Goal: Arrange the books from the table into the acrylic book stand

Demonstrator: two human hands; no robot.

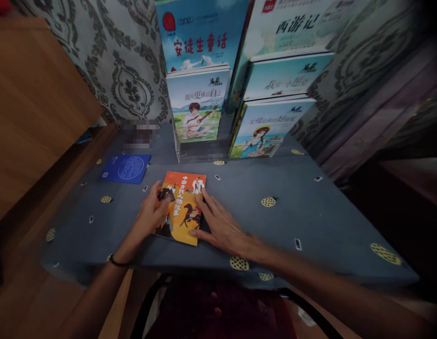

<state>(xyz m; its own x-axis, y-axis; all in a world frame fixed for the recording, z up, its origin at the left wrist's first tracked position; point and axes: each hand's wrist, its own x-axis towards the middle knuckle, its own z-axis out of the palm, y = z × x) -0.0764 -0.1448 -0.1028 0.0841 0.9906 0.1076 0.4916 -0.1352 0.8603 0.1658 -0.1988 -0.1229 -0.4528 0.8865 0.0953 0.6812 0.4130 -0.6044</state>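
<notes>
An orange and yellow book (pixel 180 207) with white Chinese characters and a dark horse on its cover lies flat on the cloth in front of me. My left hand (pixel 153 209) holds its left edge, thumb over the cover. At the right edge is my right hand (pixel 218 223), with its thumb on the lower cover and its fingers along the side. The undersides of the fingers are hidden. To the left, apart from both hands, lies a blue booklet (pixel 125 168) with a round white print.
A clear stand (pixel 204 153) at the back holds several books, among them a guitar-player book (pixel 197 106) and one with a girl in a hat (pixel 264 129). A grey cloth with yellow spots covers the table (pixel 292 202). Wooden furniture (pixel 38 103) stands left; patterned curtain hangs behind.
</notes>
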